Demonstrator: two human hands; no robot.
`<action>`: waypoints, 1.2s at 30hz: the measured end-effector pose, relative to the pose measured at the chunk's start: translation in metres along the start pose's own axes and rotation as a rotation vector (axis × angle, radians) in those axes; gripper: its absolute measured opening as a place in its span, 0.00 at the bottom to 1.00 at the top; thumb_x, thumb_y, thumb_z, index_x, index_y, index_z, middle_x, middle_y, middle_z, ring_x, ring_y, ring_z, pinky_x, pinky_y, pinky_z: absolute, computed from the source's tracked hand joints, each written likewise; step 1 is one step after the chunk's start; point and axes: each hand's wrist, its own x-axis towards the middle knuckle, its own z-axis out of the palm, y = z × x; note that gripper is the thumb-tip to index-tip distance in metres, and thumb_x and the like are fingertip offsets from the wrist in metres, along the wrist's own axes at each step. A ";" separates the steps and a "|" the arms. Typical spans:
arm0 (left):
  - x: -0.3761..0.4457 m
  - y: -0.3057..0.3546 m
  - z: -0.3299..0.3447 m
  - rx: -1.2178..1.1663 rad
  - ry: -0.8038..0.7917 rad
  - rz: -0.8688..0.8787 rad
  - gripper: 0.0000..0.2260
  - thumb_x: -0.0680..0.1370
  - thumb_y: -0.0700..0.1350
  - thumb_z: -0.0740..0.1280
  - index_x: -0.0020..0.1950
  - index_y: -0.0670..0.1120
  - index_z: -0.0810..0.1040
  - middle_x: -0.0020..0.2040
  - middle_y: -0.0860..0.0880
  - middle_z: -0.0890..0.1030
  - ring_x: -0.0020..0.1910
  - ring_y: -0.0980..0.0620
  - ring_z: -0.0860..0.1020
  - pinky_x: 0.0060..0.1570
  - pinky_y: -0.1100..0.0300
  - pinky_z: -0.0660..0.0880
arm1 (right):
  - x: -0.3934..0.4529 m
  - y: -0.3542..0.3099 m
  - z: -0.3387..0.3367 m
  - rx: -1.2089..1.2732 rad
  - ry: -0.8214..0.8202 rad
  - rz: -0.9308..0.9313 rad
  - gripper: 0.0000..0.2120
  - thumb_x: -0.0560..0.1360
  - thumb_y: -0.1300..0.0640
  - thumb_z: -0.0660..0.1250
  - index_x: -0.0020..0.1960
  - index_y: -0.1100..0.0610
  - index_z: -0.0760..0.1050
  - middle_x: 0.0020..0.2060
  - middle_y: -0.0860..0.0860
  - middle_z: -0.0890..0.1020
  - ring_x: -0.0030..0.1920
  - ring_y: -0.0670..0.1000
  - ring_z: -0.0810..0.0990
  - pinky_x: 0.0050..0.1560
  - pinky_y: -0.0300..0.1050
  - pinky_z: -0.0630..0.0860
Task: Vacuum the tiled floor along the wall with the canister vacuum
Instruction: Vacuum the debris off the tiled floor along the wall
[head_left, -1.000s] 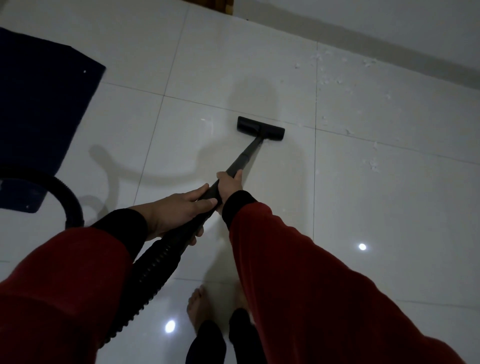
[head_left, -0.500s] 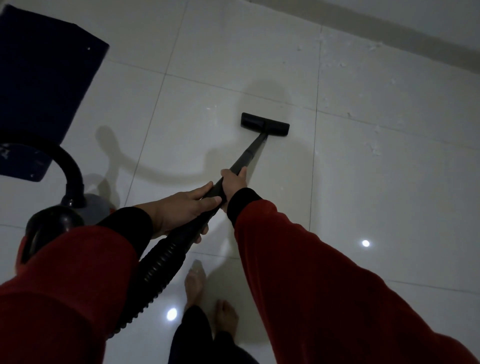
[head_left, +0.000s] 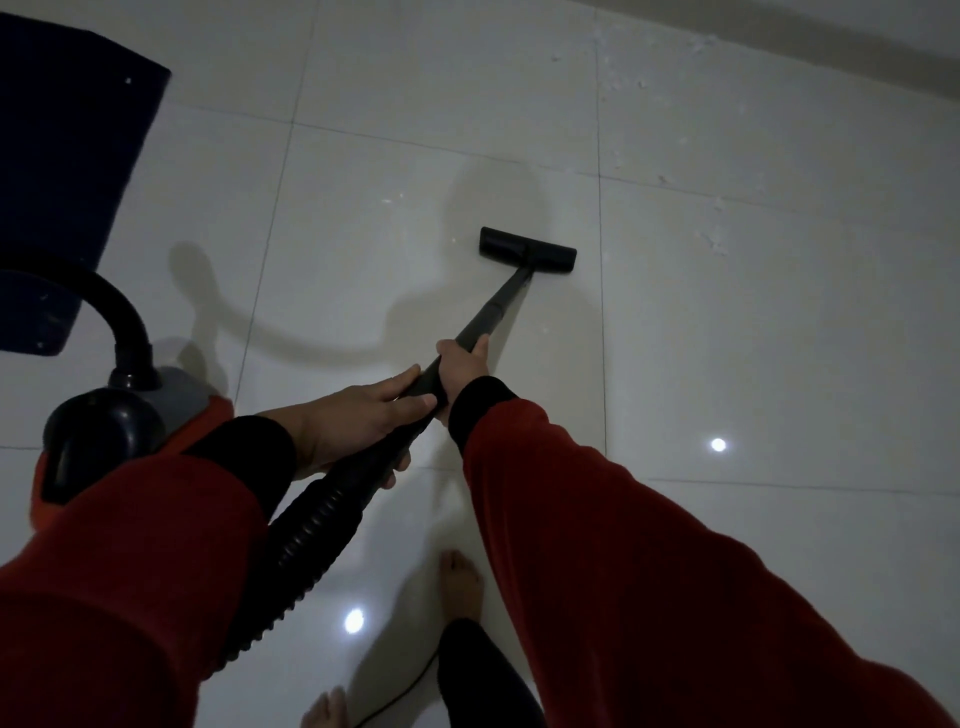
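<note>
Canister vacuum (head_left: 119, 431) sits on the tiled floor (head_left: 727, 338), both hands on its wand (head_left: 488, 317).

The red and grey canister stands at the person's left side, its black hose (head_left: 111, 306) arching up from its top, and a dark blue mat (head_left: 67, 150) lies just beyond it. From the canister, the ribbed hose end (head_left: 317, 525) runs across to the wand, where the left hand (head_left: 358, 421) wraps around the handle and the right hand (head_left: 462, 366) grips the tube just ahead of it. The floor head (head_left: 527, 249) lies flat on the tiles, well forward and to the right of the canister. White crumbs (head_left: 714, 239) lie scattered farther right, toward the wall (head_left: 883, 31). Bare feet (head_left: 460, 582) stand near the canister.
</note>
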 end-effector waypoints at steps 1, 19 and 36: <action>-0.003 -0.007 0.000 0.005 -0.012 0.001 0.28 0.78 0.55 0.62 0.76 0.61 0.54 0.37 0.42 0.78 0.31 0.45 0.77 0.37 0.56 0.75 | -0.004 0.007 0.001 0.004 0.006 -0.002 0.36 0.78 0.55 0.58 0.76 0.37 0.39 0.68 0.56 0.68 0.59 0.60 0.75 0.61 0.60 0.75; -0.096 -0.107 -0.003 0.176 -0.070 -0.010 0.30 0.78 0.54 0.62 0.77 0.60 0.51 0.33 0.43 0.78 0.24 0.51 0.76 0.35 0.57 0.75 | -0.079 0.134 0.030 0.143 0.037 0.001 0.35 0.79 0.55 0.56 0.75 0.37 0.39 0.52 0.53 0.69 0.52 0.58 0.75 0.52 0.53 0.77; -0.112 -0.138 0.026 0.236 -0.105 -0.043 0.28 0.79 0.54 0.60 0.77 0.60 0.51 0.34 0.43 0.77 0.24 0.52 0.76 0.28 0.63 0.76 | -0.085 0.181 0.010 0.213 0.078 0.035 0.35 0.78 0.54 0.57 0.74 0.34 0.38 0.67 0.56 0.69 0.56 0.60 0.76 0.59 0.60 0.76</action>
